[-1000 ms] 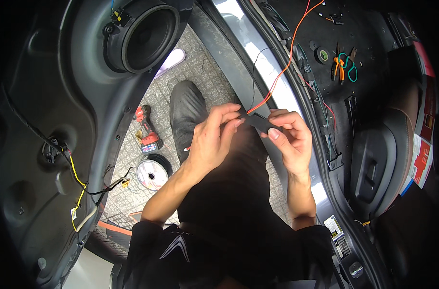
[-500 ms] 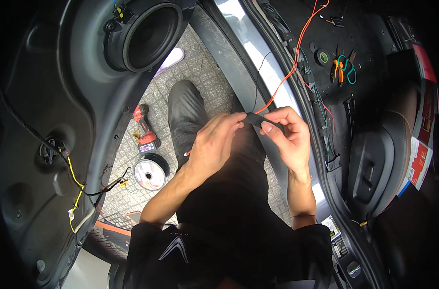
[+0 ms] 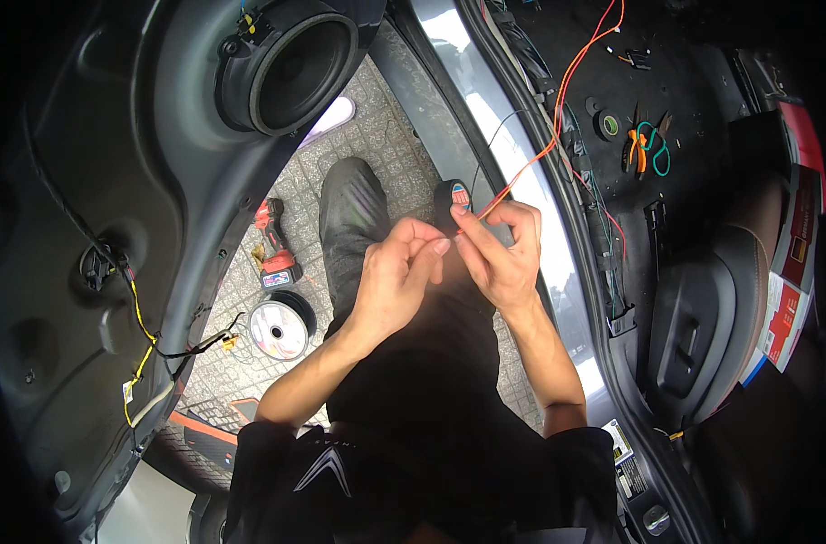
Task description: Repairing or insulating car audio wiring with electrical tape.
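Note:
Over my lap, my right hand (image 3: 506,258) is closed around a roll of black tape (image 3: 442,201), with a label showing at its core. Orange wires (image 3: 527,167) come down from the car's interior to the fingers of that hand. Just left of it, my left hand (image 3: 396,276) is closed, thumb and forefinger pinched together. Its fingertips almost meet the right hand's below the roll. What sits in the left pinch is too small to make out. A thin dark wire (image 3: 491,145) hangs down toward the roll.
The open door panel with its speaker (image 3: 304,77) and yellow wiring (image 3: 135,317) is at left. On the paving lie a red power tool (image 3: 275,249) and a spool (image 3: 278,330). Orange-handled pliers (image 3: 637,150), green-handled scissors (image 3: 659,154) and another tape roll (image 3: 607,125) lie inside the car.
The tape roll has turned so its label shows. My right hand has shifted left and lower, and the left hand's fingers have drawn into a pinch below the roll.

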The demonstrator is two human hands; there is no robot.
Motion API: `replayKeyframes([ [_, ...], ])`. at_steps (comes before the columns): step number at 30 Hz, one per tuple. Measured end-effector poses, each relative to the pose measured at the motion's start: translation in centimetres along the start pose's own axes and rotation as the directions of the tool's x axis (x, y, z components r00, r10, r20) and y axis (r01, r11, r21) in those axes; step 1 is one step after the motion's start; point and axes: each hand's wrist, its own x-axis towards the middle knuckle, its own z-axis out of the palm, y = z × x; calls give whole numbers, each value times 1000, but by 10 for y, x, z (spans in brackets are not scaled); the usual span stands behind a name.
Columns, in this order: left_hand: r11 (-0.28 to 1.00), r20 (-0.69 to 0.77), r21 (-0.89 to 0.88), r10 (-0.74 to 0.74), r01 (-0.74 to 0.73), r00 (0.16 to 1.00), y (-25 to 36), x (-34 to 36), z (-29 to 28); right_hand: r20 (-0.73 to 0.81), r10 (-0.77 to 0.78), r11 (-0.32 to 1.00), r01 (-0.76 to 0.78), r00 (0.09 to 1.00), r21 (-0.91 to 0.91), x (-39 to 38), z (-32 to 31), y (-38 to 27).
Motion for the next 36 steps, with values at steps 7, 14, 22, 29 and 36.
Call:
replayKeyframes([
  [7, 894, 283, -357, -172, 270, 944, -3, 0, -25, -68, -393, 904, 371, 917, -215, 24, 7, 9],
  [14, 877, 301, -404, -140, 259, 943, -14, -1, -46, 289, -272, 846, 85, 918, 527, 40, 11, -9],
  [22, 989, 12, -87, -122, 123, 992, -15, -20, -44, 473, 330, -150, -449, 817, 881, 43, -12, -14],
  [29, 917, 67, -389, -62, 83, 996, 13, -31, -35, 127, -210, 845, 114, 969, 523, 29, -3, 15],
  [36, 925, 166, -331, -136, 185, 977, 6, -30, -22, -84, -304, 945, 312, 949, 97, 37, 16, -4],
])
